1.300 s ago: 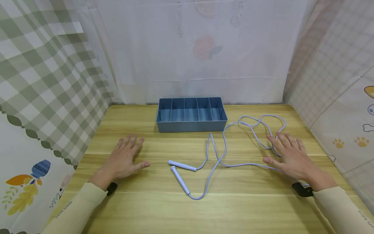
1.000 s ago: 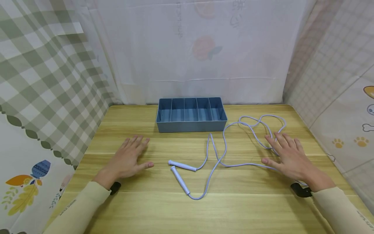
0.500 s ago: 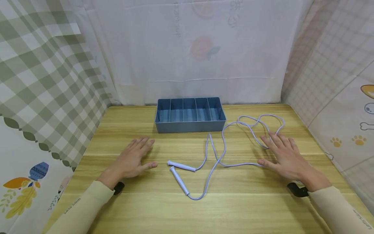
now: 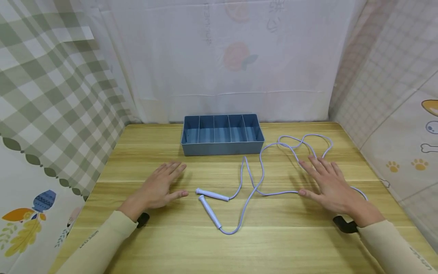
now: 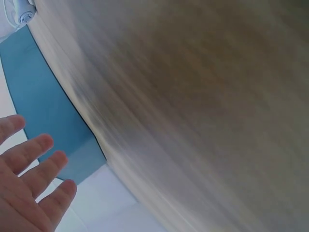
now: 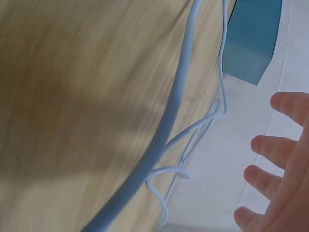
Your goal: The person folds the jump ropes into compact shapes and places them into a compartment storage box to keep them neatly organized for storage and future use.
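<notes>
A pale lilac jump rope lies on the table, its two handles (image 4: 213, 195) side by side near the middle and its cord (image 4: 262, 167) looping off to the right. My left hand (image 4: 159, 188), fingers spread and palm down, hovers left of the handles and holds nothing. Over the right part of the cord hovers my right hand (image 4: 330, 186), also spread and holding nothing; it hides some of the loops. In the right wrist view the cord (image 6: 164, 130) runs below the fingers (image 6: 273, 150). The left wrist view shows the left fingers (image 5: 36, 152) apart, with bare tabletop below.
A blue-grey tray (image 4: 224, 147) with several compartments stands at the back middle of the wooden table (image 4: 164, 243). White printed cloth (image 4: 219, 68) hangs behind it. Checked cloth (image 4: 61, 76) closes the left side, and patterned cloth (image 4: 393, 125) the right.
Both hands have drifted inward, the left hand rightward toward the handles and the right hand leftward over the cord. The jump rope and tray stay in place; the head view shifts slightly.
</notes>
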Tool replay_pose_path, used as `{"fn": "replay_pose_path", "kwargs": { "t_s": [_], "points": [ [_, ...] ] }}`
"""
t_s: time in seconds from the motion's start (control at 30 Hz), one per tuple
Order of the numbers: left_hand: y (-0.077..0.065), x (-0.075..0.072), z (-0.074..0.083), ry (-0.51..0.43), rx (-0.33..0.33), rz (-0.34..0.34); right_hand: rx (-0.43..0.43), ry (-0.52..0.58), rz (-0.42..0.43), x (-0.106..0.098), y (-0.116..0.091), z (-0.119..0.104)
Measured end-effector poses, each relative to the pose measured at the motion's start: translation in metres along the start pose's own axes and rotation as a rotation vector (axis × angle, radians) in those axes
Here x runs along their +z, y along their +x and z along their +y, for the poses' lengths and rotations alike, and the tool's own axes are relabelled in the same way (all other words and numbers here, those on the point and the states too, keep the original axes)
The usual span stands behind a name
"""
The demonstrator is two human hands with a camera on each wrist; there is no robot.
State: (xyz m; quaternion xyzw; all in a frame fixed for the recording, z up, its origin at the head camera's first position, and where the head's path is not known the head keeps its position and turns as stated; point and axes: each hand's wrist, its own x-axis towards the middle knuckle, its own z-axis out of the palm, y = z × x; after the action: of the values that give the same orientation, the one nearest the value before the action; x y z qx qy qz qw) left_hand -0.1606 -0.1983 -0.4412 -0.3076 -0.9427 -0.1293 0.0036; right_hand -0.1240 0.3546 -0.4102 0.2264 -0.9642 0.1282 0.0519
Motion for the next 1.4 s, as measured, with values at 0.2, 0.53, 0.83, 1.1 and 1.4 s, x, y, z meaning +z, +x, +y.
{"fn": "replay_pose_path", "kwargs": {
  "t_s": [0.2,0.53,0.83,1.1,1.4],
  "points": [
    [0.006,0.001,0.006,-0.056,0.032,0.021,-0.022,0.007,0.018,0.003,0.000,-0.005],
    [0.016,0.008,0.015,-0.122,0.061,0.024,-0.049,0.020,0.025,0.004,0.001,-0.010],
    [0.027,0.012,0.026,-0.153,0.117,0.008,-0.084,0.017,0.032,0.004,0.003,-0.016],
    [0.039,0.014,0.036,-0.191,0.161,0.008,-0.088,0.021,0.041,0.004,0.004,-0.017],
    [0.048,0.019,0.044,-0.191,0.189,-0.037,-0.129,0.023,0.047,0.005,0.006,-0.021]
  ]
}}
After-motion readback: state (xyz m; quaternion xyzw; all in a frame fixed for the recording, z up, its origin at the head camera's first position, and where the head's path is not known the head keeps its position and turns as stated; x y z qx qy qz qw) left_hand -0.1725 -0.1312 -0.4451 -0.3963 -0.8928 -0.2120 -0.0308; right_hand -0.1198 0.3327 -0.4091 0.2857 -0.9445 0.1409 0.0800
